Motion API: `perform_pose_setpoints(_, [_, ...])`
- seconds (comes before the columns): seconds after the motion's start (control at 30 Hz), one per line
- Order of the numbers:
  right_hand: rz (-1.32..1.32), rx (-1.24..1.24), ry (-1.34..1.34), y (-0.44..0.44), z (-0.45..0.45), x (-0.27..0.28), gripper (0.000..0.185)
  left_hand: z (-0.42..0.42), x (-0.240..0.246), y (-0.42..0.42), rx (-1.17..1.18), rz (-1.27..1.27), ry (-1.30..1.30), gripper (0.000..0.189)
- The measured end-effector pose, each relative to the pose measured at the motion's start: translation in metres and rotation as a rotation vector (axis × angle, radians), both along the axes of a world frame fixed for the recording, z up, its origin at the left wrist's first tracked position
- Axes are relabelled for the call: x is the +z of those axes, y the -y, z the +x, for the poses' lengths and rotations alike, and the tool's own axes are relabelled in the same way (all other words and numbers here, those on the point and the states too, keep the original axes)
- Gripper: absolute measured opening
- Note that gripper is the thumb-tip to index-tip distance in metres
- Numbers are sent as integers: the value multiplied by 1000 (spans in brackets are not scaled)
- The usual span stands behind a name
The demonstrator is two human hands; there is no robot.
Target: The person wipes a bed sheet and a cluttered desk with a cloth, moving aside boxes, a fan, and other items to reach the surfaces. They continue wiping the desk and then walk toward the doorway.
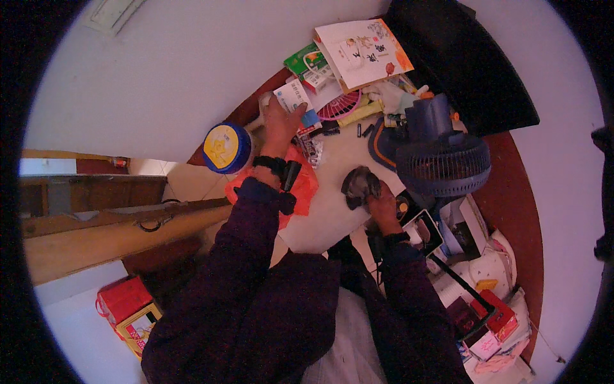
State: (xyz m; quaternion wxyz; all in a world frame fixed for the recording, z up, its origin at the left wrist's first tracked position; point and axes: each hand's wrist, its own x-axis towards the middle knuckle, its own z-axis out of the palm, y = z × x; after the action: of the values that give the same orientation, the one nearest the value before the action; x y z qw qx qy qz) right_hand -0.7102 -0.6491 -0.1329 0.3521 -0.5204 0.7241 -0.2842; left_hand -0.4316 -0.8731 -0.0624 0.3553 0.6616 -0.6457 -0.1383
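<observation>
My left hand (283, 120) holds a white and blue medicine box (296, 103) near the wall, with the thumb over its face. Below that wrist lies a crumpled red plastic bag (304, 185); blister packs (312, 149) are beside the bag. To the left stands a round blue tub with a yellow lid (221, 146). My right hand (381, 204) grips a bunched grey cloth (360, 187) over the pale tabletop (331, 206). Small dark batteries or similar cylinders (363, 130) lie farther back.
A grey electric fan (443, 165) stands right of my right hand. At the back are a white paper gift bag (364, 55), a green box (304, 60), a pink fan guard (343, 105) and a black screen (470, 62). A framed tablet-like object (424, 230) and a wooden drawer (120, 235) flank me.
</observation>
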Motion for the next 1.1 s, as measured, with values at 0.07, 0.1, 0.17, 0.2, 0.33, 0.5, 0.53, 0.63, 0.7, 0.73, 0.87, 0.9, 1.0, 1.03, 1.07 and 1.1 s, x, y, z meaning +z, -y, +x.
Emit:
perform_pose_setpoints(0.07, [-50, 32, 23, -1, 0, -1, 48, -4, 3, 1, 60, 32, 104, 78])
perform_pose_setpoints(0.1, [17, 9, 17, -1, 0, -2, 49, -8, 4, -1, 80, 25, 150, 74])
perform_pose_setpoints(0.17, [-72, 49, 81, -1, -2, -1, 48, -11, 10, -11, 79, -51, 227, 62])
perform_pose_setpoints(0.2, [-51, 35, 107, -2, -2, -1, 48, -12, 12, -17, 77, 23, 204, 55])
perform_pose_setpoints(0.33, [-2, 5, 56, -2, -1, -2, 50, -16, 19, -52, -171, 337, 201, 32])
perform_pose_setpoints(0.5, [67, -39, 68, 1, 1, -7, 51, -18, 18, -61, -492, 459, 398, 32])
perform_pose_setpoints(0.53, [21, -14, 71, 1, 1, -8, 51, -19, 17, -62, -487, 395, 412, 32])
perform_pose_setpoints(0.63, [15, -4, 40, -1, 0, -8, 52, -20, 15, -62, -379, 207, 349, 29])
perform_pose_setpoints(0.7, [16, -2, 24, -2, -1, -8, 53, -20, 15, -61, -295, 125, 327, 28])
perform_pose_setpoints(0.73, [12, -1, 15, -2, -1, -8, 53, -19, 15, -59, -261, 107, 347, 28])
perform_pose_setpoints(0.87, [-24, 8, -13, -2, 1, -12, 53, -14, 15, -54, -234, 257, 451, 39])
perform_pose_setpoints(0.9, [8, -7, -40, -2, 1, -12, 53, -14, 14, -53, -263, 286, 478, 40])
perform_pose_setpoints(1.0, [-66, -2, -44, -3, 1, -13, 53, -13, 10, -52, -327, 322, 515, 44])
perform_pose_setpoints(1.03, [-135, 7, -8, -3, 1, -13, 52, -13, 10, -52, -338, 332, 499, 46])
perform_pose_setpoints(1.07, [-124, -4, 8, -4, 1, -12, 51, -12, 10, -52, -355, 375, 488, 48])
perform_pose_setpoints(1.1, [-108, -22, 6, -4, 0, -11, 51, -11, 11, -50, -333, 303, 479, 42])
